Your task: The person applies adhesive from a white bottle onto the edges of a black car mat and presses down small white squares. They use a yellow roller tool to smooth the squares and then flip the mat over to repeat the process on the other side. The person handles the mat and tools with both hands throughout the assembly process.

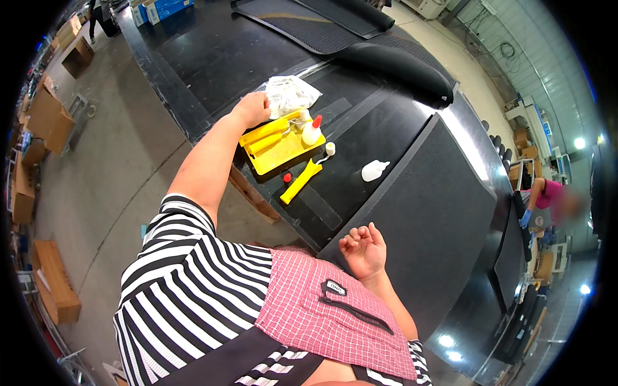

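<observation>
My left hand [253, 109] is stretched out over the table, its fingers closed at the near-left edge of a crumpled white cloth or plastic sheet [293, 95]; the fingertips are partly hidden. Just nearer lies a yellow paint tray [280, 168] holding a yellow-handled roller [267, 138] and a white bottle with a red cap [312, 131]. Beside the tray rests another small yellow-handled roller [302, 181]. A small red cap [288, 177] shows between them. My right hand [364, 249], palm up with loosely curled fingers and nothing in it, hovers over a black sheet [418, 219].
A white squeeze bottle [374, 170] lies on the black table [206, 71] near the sheet's edge. Rolled black mats [399, 67] occupy the far side, and blue boxes [164, 9] stand far left. At right, a person in pink with blue gloves [525, 219] works.
</observation>
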Tool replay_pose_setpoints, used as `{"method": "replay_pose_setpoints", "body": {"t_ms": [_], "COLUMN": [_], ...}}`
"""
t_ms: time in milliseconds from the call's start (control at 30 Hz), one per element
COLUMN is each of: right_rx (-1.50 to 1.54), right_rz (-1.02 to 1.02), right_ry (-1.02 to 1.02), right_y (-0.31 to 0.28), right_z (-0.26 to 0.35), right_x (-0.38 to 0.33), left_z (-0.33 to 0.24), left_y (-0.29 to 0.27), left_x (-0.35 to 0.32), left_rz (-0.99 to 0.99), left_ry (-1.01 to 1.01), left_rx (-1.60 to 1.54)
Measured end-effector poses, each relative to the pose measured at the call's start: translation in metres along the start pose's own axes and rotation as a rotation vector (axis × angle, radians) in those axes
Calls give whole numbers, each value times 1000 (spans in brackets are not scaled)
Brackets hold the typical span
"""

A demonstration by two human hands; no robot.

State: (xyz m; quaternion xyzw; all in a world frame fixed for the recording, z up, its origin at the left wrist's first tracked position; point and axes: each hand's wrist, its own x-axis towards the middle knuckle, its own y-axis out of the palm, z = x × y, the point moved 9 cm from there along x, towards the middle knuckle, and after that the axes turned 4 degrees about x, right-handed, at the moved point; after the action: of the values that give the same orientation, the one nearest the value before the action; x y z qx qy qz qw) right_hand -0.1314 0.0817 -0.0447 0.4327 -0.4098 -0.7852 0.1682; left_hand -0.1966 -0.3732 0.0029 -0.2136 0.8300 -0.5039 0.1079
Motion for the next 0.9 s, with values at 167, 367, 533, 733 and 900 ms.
{"method": "replay_pose_setpoints", "body": {"t_ms": [167, 367, 533, 733, 900], "right_rx": [-6, -10, -46, -60, -77], "right_rz": [-16, -33, -63, -71, -89], "right_ry": [1, 1, 18, 35, 37], "right_y": [-1, -6, -4, -5, -11], "right_z": [2, 1, -4, -8, -7], "right_x": [-2, 0, 4, 5, 6], "left_z": [4, -11, -11, -15, -14], "left_y": [1, -10, -11, -11, -10], "left_x": [0, -11, -5, -2, 0], "left_rz": [-3, -77, -122, -124, -123], "left_ry": [46, 114, 59, 34, -30], "left_rx": [-31, -10, -53, -124, -133]}}
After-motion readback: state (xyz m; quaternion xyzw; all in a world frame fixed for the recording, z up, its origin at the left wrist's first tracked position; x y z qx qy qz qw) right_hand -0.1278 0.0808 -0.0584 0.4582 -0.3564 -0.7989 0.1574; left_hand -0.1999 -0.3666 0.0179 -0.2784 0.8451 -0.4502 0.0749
